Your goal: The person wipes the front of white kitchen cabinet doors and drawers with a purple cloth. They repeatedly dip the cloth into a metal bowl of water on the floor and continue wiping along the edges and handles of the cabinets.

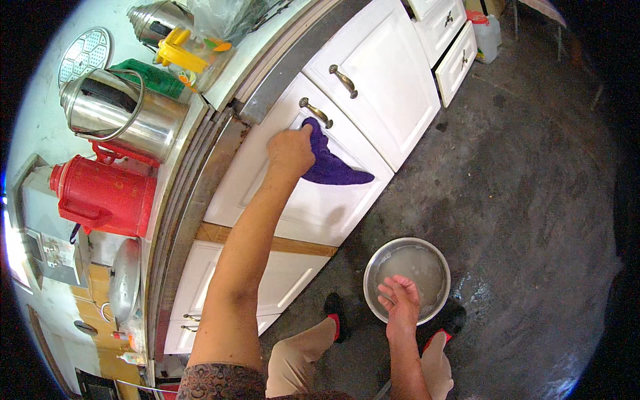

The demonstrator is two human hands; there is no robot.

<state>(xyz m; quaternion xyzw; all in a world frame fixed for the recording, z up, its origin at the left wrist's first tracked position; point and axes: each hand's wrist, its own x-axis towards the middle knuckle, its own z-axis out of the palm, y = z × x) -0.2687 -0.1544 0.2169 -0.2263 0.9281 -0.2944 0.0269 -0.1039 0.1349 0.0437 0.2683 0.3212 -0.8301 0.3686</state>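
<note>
My left hand [292, 152] presses a purple cloth [332, 162] against a white cabinet door [320, 210]. Its fingers lie just below the door's brass-coloured handle [316, 113], and the cloth's loose end hangs away to the right. My right hand [401, 302] holds nothing, its palm turned up and its fingers apart and slightly curled. Beneath that hand, a round metal basin [370, 290] of cloudy water stands on the dark floor, between my feet and the cabinet front.
On the countertop [175, 165] stand a red thermos flask [110, 195], a steel thermos flask [125, 112] and a yellow-lidded jug [182, 50]. Another cabinet door [375, 75] adjoins, with drawers [455, 65] beyond. A red-capped plastic jug [485, 37] sits on the floor [515, 200].
</note>
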